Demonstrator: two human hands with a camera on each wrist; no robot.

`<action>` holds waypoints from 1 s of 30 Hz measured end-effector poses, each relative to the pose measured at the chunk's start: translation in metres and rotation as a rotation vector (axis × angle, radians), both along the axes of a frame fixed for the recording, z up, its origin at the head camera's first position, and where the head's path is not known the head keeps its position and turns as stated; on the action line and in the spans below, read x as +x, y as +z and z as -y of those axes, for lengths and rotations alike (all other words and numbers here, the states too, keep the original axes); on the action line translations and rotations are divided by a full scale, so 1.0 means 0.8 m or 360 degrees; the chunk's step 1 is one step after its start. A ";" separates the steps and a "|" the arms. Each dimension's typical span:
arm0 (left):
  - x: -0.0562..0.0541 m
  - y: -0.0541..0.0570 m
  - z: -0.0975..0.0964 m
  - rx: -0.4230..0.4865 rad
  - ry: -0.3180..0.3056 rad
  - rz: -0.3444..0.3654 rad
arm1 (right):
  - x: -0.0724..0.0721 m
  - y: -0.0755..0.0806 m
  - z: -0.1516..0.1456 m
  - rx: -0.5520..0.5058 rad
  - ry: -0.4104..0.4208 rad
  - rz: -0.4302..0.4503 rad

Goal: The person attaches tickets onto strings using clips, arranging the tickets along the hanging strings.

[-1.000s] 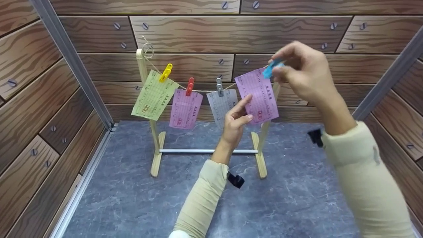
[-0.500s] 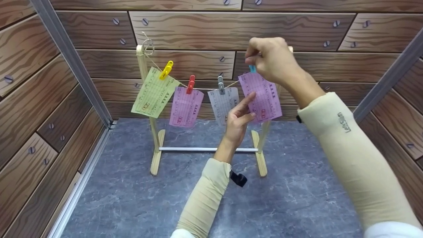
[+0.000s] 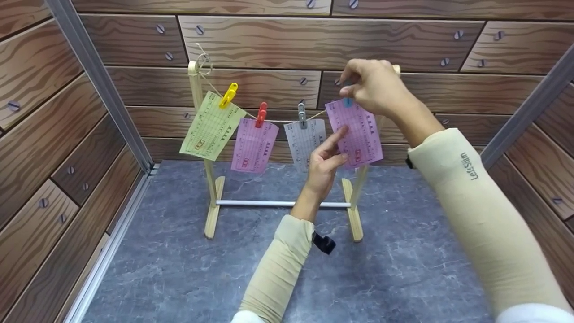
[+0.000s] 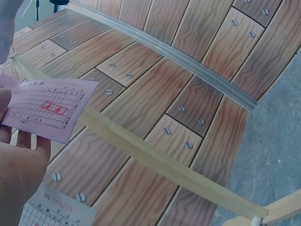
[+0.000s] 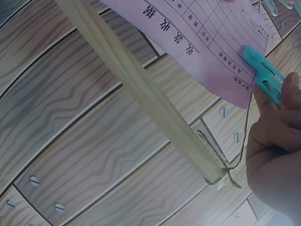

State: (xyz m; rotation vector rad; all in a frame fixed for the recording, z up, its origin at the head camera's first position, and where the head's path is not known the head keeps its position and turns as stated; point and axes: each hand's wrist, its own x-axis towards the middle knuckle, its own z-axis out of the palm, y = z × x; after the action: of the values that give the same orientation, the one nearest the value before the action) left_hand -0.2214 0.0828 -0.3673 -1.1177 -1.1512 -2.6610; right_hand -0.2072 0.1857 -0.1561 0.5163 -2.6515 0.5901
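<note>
Near the right end of the string line, my left hand (image 3: 322, 168) pinches a purple receipt slip (image 3: 361, 134) by its lower left edge, thumb in front. My right hand (image 3: 379, 87) grips a blue clothespin (image 3: 348, 102) at the slip's top edge. In the right wrist view the clothespin (image 5: 263, 73) has its nose over the slip's edge, where the string (image 5: 245, 127) runs. The left wrist view shows the slip (image 4: 51, 108) between thumb and fingers, its red stamp facing out.
Left along the string hang a green slip (image 3: 210, 130) on a yellow clothespin (image 3: 228, 95), a pink slip (image 3: 254, 148) on a red one and a grey slip (image 3: 300, 139) on a grey one. Wooden posts (image 3: 208, 179) carry the line; a white rod (image 3: 255, 203) joins them low down.
My right hand has brought the blue clothespin left from the purple slip's upper right corner to the top edge, then slightly down. My left hand stays on the slip, almost still.
</note>
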 end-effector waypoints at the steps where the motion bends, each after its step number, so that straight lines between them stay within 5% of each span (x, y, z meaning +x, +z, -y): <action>1: 0.000 0.000 0.000 0.0000 -0.0001 0.0001 | 0.001 0.000 -0.001 -0.0001 -0.0002 0.0022; 10: -0.002 -0.003 0.003 -0.0036 0.0003 -0.0038 | 0.012 0.002 -0.012 -0.0054 0.0007 0.0293; 15: -0.005 -0.012 0.008 -0.0018 0.0017 -0.0049 | 0.022 0.000 -0.024 -0.0205 -0.0009 0.0325; 21: 0.000 -0.027 0.024 -0.0195 0.0200 -0.0081 | 0.051 -0.010 -0.047 -0.0431 -0.0048 0.0103; 26: 0.023 -0.051 0.066 -0.0469 0.0391 -0.0185 | 0.092 -0.029 -0.073 -0.0789 -0.0001 -0.0170; 30: 0.047 -0.068 0.108 -0.0567 0.0368 -0.0177 | 0.128 -0.051 -0.101 -0.1169 0.0112 -0.0343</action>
State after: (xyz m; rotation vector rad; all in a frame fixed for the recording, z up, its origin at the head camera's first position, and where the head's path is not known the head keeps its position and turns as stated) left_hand -0.1838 -0.0038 -0.4220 -1.0785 -1.6629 -2.2496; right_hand -0.1048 0.2665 -0.1969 0.4111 -2.0188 1.3565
